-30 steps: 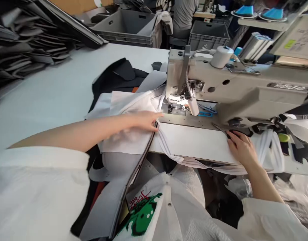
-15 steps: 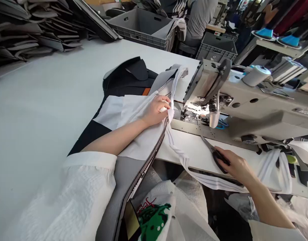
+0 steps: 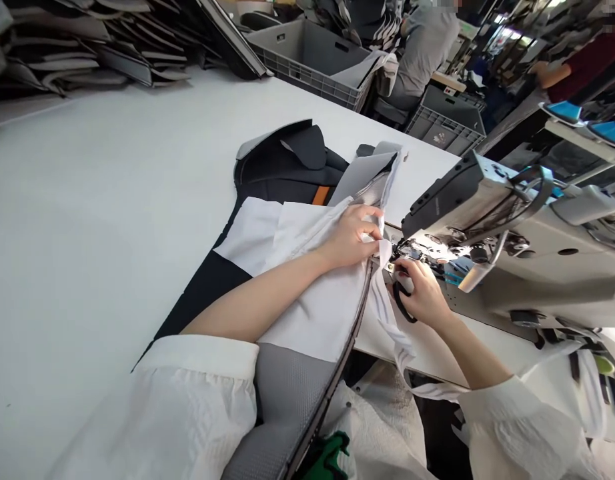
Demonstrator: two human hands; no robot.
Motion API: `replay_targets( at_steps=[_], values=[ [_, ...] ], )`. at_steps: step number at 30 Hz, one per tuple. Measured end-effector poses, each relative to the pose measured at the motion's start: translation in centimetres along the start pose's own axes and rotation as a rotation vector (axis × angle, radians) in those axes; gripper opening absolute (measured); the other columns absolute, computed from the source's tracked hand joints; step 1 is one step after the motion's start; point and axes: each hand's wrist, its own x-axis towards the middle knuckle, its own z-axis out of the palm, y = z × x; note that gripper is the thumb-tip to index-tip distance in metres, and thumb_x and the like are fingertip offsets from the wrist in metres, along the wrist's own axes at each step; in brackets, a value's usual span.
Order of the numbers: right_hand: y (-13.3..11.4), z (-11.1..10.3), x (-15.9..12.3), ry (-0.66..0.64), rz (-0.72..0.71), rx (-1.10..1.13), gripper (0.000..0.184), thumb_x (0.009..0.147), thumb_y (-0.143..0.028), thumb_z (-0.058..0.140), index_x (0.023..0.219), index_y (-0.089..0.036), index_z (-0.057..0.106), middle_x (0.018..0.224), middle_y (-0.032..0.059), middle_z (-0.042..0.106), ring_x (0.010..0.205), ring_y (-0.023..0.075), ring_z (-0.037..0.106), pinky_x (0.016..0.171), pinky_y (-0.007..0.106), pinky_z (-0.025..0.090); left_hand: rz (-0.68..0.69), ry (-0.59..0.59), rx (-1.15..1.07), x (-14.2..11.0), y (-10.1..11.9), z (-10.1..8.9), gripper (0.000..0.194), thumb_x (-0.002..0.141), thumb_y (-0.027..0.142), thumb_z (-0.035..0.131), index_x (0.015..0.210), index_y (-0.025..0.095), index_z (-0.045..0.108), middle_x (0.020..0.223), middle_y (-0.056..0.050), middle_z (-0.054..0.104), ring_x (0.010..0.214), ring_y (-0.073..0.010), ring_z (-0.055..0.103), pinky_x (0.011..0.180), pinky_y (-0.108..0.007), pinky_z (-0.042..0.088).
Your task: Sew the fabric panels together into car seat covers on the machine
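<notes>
The right hand (image 3: 426, 293), gripping black-handled scissors (image 3: 400, 305), has moved beside the beige metal sewing machine's (image 3: 577, 280) needle area, bringing them near the striped white fabric tape (image 3: 386, 319). Left of the machine, the left hand (image 3: 355, 239) pinches that tape against the black, grey and white fabric piece (image 3: 307, 310).

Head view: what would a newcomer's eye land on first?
Probably the brightly lit needle area of the sewing machine, at right of centre. Just left of it, the right hand grips black-handled scissors close to the left hand, which presses on the white fabric. The orange tab on the dark fabric stands out just above that.
</notes>
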Motion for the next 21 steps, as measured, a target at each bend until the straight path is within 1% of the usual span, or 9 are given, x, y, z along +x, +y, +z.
replay_targets(
  at_steps=[4, 7, 9, 11, 14, 16, 17, 19, 21],
  values=[
    [-0.5, -0.2, 1.6, -0.038, -0.065, -0.168, 0.032, 0.08, -0.024, 0.051, 0.111, -0.02, 0.058, 0.084, 0.0061, 0.06, 0.077, 0.0221, 0.058, 0.064, 0.031, 0.046, 0.011, -0.001, -0.037, -0.1, 0.1, 0.1, 0.009, 0.077, 0.022, 0.067, 0.068, 0.019, 0.068, 0.122, -0.003, 0.057, 0.125, -0.0212, 0.042, 0.109, -0.038, 0.036],
    [0.2, -0.2, 0.7, -0.1, -0.076, -0.242, 0.024, 0.085, -0.029, 0.05, 0.105, -0.023, 0.064, 0.081, 0.0038, 0.066, 0.07, 0.019, 0.061, 0.056, 0.027, 0.042, -0.02, 0.027, -0.022, -0.2, 0.3, -0.1, 0.009, 0.082, 0.021, 0.061, 0.076, 0.018, 0.067, 0.124, -0.004, 0.055, 0.121, -0.0191, 0.045, 0.107, -0.036, 0.038],
    [1.4, -0.3, -1.4, -0.143, -0.059, -0.243, 0.027, 0.087, -0.033, 0.051, 0.11, -0.025, 0.064, 0.083, 0.0031, 0.068, 0.07, 0.0186, 0.063, 0.056, 0.027, 0.043, -0.013, 0.016, 0.01, -0.3, 0.2, -0.2, 0.009, 0.085, 0.023, 0.059, 0.081, 0.019, 0.066, 0.126, -0.004, 0.053, 0.122, -0.0186, 0.045, 0.106, -0.036, 0.038],
    [3.3, -0.7, -4.4, -0.158, 0.023, -0.196, 0.035, 0.087, -0.036, 0.052, 0.118, -0.026, 0.061, 0.089, 0.004, 0.07, 0.074, 0.0198, 0.065, 0.06, 0.028, 0.048, 0.046, -0.048, 0.069, -0.3, 0.0, -0.3, 0.01, 0.084, 0.028, 0.062, 0.09, 0.021, 0.067, 0.131, -0.004, 0.049, 0.125, -0.0203, 0.042, 0.108, -0.036, 0.035],
    [7.0, -2.4, -9.7, -0.123, 0.199, -0.134, 0.042, 0.087, -0.034, 0.049, 0.127, -0.024, 0.056, 0.1, 0.0072, 0.07, 0.085, 0.0228, 0.067, 0.071, 0.033, 0.053, 0.157, -0.166, 0.16, -0.5, -0.4, -0.2, 0.042, 0.078, 0.044, 0.069, 0.115, 0.024, 0.06, 0.138, -0.007, 0.044, 0.129, -0.0244, 0.038, 0.111, -0.039, 0.03],
    [9.2, -4.1, -12.7, -0.154, 0.263, -0.161, 0.047, 0.086, -0.028, 0.048, 0.131, -0.02, 0.054, 0.105, 0.0095, 0.069, 0.09, 0.0237, 0.066, 0.075, 0.034, 0.053, 0.208, -0.236, 0.217, -0.5, -0.6, -0.2, 0.059, 0.077, 0.054, 0.067, 0.126, 0.025, 0.053, 0.139, -0.009, 0.043, 0.129, -0.0266, 0.039, 0.112, -0.043, 0.026],
    [10.2, -5.0, -13.9, -0.184, 0.285, -0.203, 0.048, 0.084, -0.024, 0.048, 0.132, -0.018, 0.053, 0.107, 0.0105, 0.069, 0.091, 0.0239, 0.066, 0.076, 0.035, 0.053, 0.224, -0.261, 0.248, -0.5, -0.7, -0.1, 0.06, 0.078, 0.057, 0.063, 0.127, 0.024, 0.052, 0.139, -0.01, 0.043, 0.129, -0.0274, 0.039, 0.112, -0.044, 0.026],
    [11.8, -6.8, -15.5, -0.236, 0.313, -0.324, 0.05, 0.082, -0.014, 0.046, 0.131, -0.016, 0.054, 0.113, 0.0119, 0.067, 0.095, 0.0239, 0.065, 0.078, 0.035, 0.053, 0.255, -0.285, 0.317, -0.3, -0.7, 0.0, 0.05, 0.085, 0.056, 0.052, 0.124, 0.025, 0.053, 0.139, -0.009, 0.044, 0.127, -0.0277, 0.042, 0.11, -0.045, 0.028],
    [12.9, -8.1, -16.4, -0.221, 0.319, -0.46, 0.049, 0.083, -0.008, 0.043, 0.13, -0.017, 0.056, 0.12, 0.0127, 0.065, 0.102, 0.0238, 0.062, 0.084, 0.036, 0.05, 0.242, -0.245, 0.413, -0.3, -0.3, 0.1, 0.038, 0.092, 0.047, 0.04, 0.122, 0.028, 0.052, 0.143, -0.005, 0.039, 0.127, -0.0264, 0.041, 0.108, -0.045, 0.031]
  ],
)
